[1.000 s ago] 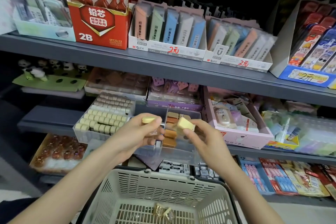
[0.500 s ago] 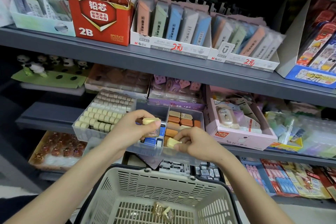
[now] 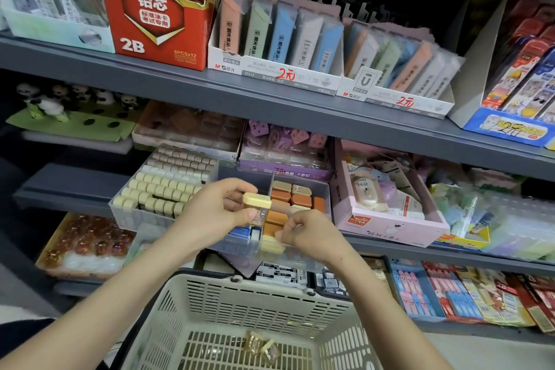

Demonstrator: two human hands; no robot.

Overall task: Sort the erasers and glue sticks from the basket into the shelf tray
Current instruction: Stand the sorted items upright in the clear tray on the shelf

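In the middle of the frame, the left grip (image 3: 210, 213) is curled round a glue stick (image 3: 257, 208) with a pale yellow cap. It holds the stick upright, thumb on the near side and fingers behind, just above the divider of the clear shelf tray (image 3: 237, 246).

The right grip (image 3: 309, 234) sits just right of it, knuckles up and fingers bent down. The fingertips pinch a pale yellow eraser (image 3: 271, 245) at the front edge of the tray's right compartment. Behind that eraser, rows of orange, brown and cream erasers (image 3: 297, 200) fill the same compartment. The left compartment holds a few blue-and-white packs (image 3: 243, 231) near its front wall.

The cream plastic basket (image 3: 240, 303) sits at the bottom centre of the frame, below both forearms. Two small clear-wrapped pieces (image 3: 261, 345) lie on its slotted floor; it is not clear whether they are erasers or glue sticks.

Left of the tray stands a clear box of cream and tan capped sticks (image 3: 162, 189). To the right is a pink carton (image 3: 387, 222). On the shelf above, at upper left, stands a red 2B lead box (image 3: 156, 24).
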